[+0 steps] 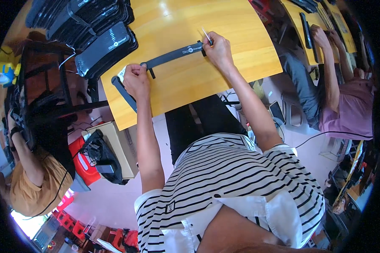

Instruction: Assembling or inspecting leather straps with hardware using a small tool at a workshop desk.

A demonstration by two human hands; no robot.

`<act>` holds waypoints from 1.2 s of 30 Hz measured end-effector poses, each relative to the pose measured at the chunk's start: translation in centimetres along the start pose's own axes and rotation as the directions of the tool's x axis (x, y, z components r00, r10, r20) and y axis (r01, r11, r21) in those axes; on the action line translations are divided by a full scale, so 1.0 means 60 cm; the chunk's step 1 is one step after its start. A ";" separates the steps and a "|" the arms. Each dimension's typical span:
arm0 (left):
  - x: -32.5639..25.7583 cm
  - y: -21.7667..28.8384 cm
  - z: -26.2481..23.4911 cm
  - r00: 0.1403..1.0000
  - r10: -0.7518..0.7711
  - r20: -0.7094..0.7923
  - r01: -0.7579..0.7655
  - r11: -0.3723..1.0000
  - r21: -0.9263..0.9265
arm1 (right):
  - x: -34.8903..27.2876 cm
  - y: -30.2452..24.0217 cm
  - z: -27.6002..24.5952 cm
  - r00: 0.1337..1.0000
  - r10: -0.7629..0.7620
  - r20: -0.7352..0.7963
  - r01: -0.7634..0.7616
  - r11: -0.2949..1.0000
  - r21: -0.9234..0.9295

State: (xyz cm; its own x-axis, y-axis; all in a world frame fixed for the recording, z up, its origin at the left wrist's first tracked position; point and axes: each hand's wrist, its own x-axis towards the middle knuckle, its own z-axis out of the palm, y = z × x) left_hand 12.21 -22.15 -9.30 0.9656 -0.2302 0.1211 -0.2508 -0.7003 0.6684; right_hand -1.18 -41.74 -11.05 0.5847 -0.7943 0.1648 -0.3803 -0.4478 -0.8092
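Note:
A black strap (173,55) with pale printing lies across the yellow wooden table, slanting up to the right. My left hand (137,81) is closed, its thumb and fingers pinching the strap's left end. A small white piece (122,74) shows beside those fingers, partly hidden. My right hand (218,51) is closed around a thin, pointed, silvery tool (205,34) whose tip sticks out up and to the left; its exact kind is hidden. The strap's right end touches this hand. A second black strap (123,92) lies left of my left wrist, partly covered by my arm.
Stacks of black straps (107,46) stand at the far left of the table (240,25). At left, a person in a tan shirt (38,181) sits near a dark metal frame. Another person in a pink top (346,105) works at a right-hand table. A carton (124,147) stands below.

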 end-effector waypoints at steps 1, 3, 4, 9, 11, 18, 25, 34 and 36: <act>0.003 -0.007 0.003 0.999 -0.023 0.024 0.023 1.000 -0.004 | 0.000 0.000 -0.001 1.000 0.019 0.020 -0.019 1.000 -0.004; 0.010 -0.023 0.004 0.999 -0.026 0.028 0.027 0.999 -0.033 | -0.002 -0.011 -0.013 0.997 0.051 0.052 -0.054 0.998 0.044; 0.012 -0.016 0.000 0.998 -0.033 0.044 0.036 0.998 -0.057 | -0.001 -0.014 -0.019 0.991 0.092 0.092 -0.100 0.991 0.085; -0.024 0.020 -0.009 0.969 0.247 -0.032 -0.248 0.968 -0.026 | -0.043 -0.009 -0.039 0.993 -0.106 0.048 0.108 0.993 -0.036; -0.043 0.038 -0.007 0.904 0.399 0.150 -0.403 0.915 -0.005 | -0.056 -0.017 -0.040 0.960 -0.271 0.068 0.279 0.949 -0.148; -0.090 0.053 0.046 0.723 0.606 0.332 -0.684 0.697 0.216 | -0.071 -0.038 -0.028 0.912 -0.312 0.265 0.396 0.837 -0.378; -0.088 0.040 0.053 0.748 0.549 0.372 -0.632 0.760 0.150 | -0.061 -0.031 -0.022 0.905 -0.299 0.304 0.406 0.821 -0.401; -0.088 0.034 0.033 0.745 0.547 0.382 -0.639 0.750 0.173 | -0.062 -0.026 -0.043 0.935 -0.256 0.247 0.340 0.847 -0.408; -0.087 0.031 0.025 0.767 0.516 0.382 -0.618 0.754 0.222 | -0.061 -0.015 -0.037 0.937 -0.282 0.207 0.342 0.861 -0.377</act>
State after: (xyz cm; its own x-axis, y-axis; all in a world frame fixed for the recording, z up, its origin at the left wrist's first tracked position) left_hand 6.62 -23.29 -9.80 0.5844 -0.7960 0.1578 -0.8013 -0.5355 0.2667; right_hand -4.56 -39.33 -9.70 0.8035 -0.5328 0.2654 -0.3972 -0.8120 -0.4276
